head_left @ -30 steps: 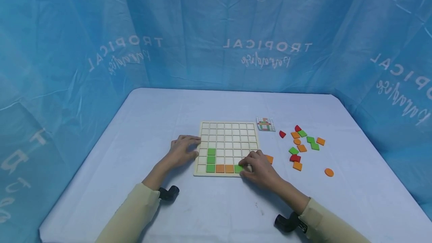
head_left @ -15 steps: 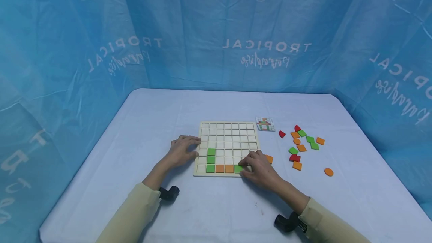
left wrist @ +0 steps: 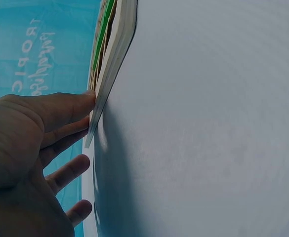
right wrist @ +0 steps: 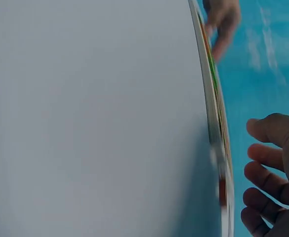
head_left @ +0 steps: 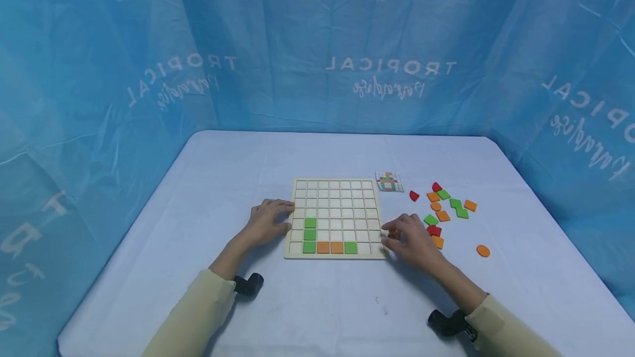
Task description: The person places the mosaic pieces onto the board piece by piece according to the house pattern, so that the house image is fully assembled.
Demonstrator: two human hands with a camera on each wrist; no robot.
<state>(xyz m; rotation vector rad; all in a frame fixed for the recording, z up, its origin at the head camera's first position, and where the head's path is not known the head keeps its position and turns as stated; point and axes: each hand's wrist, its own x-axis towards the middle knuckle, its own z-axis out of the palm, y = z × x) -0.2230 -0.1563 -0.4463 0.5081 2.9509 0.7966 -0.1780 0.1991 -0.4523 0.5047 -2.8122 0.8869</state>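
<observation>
A pale wooden grid board (head_left: 342,203) lies flat on the white table. Green square tiles (head_left: 310,234) fill three cells stacked in its second column, and two orange square tiles (head_left: 329,247) and one more green square tile (head_left: 350,248) continue the bottom row. At the board's left edge, my left hand (head_left: 268,222) rests its thumb and fingertips against the side; the left wrist view shows the other fingers (left wrist: 70,173) spread. My right hand (head_left: 412,241) hovers by the right edge, fingers apart and holding nothing, partly covering an orange tile (head_left: 394,234).
Right of the board lie loose tiles: green squares (head_left: 462,214), orange squares (head_left: 443,216), red quarter-round pieces (head_left: 414,196) and orange discs (head_left: 483,250). A small pattern card (head_left: 389,182) sits at the board's upper right corner. Blue curtains (head_left: 317,98) surround the table.
My right hand has let go of the green square in the bottom row and moved right, off the board toward the orange tile. The left hand has stayed in place.
</observation>
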